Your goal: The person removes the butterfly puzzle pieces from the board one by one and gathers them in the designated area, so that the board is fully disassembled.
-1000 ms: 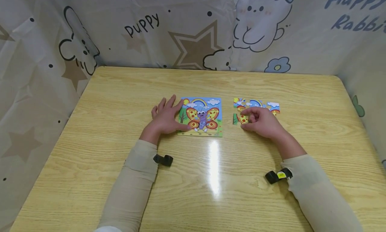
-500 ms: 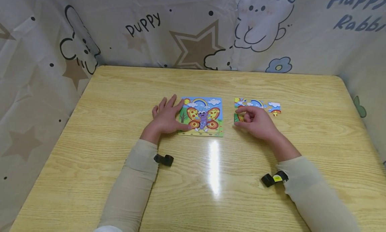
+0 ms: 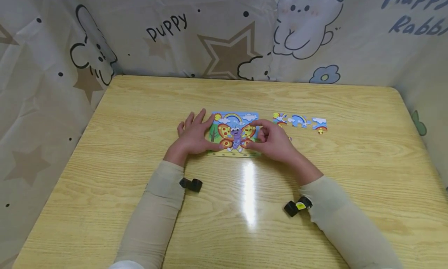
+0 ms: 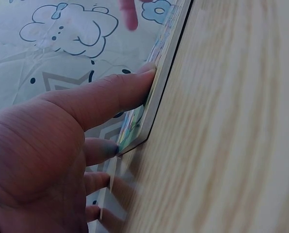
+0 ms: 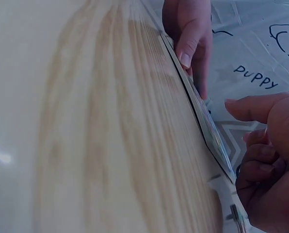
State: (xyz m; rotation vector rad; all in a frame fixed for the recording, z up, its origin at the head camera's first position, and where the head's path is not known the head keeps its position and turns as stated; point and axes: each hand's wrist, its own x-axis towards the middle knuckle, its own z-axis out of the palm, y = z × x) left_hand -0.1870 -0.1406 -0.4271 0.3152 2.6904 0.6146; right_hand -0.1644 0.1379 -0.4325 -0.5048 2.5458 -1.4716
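Note:
A square butterfly puzzle board [image 3: 234,154] lies flat near the middle of the table, printed with a sun, a rainbow and a purple butterfly. My left hand [image 3: 193,138] rests at its left side, fingers spread and straight, thumb pressing on the board's lower left. In the left wrist view the thumb lies on the board [image 4: 152,114] by its edge. My right hand [image 3: 274,141] hovers at the board's right side. Its index finger and thumb reach over the picture, spread apart, while the other fingers curl in. No piece shows between thumb and fingers in the right wrist view.
Right of the board, a sun piece [image 3: 279,117], a rainbow piece [image 3: 299,120] and a cloud piece [image 3: 319,123] lie in a row. My right hand hides most of another piece [image 3: 290,138] below them. Behind the table hangs a printed cloth [image 3: 224,39].
My right hand has moved left from over the loose pieces to the board's right edge, uncovering the top row of pieces. The left hand and the board have stayed in place.

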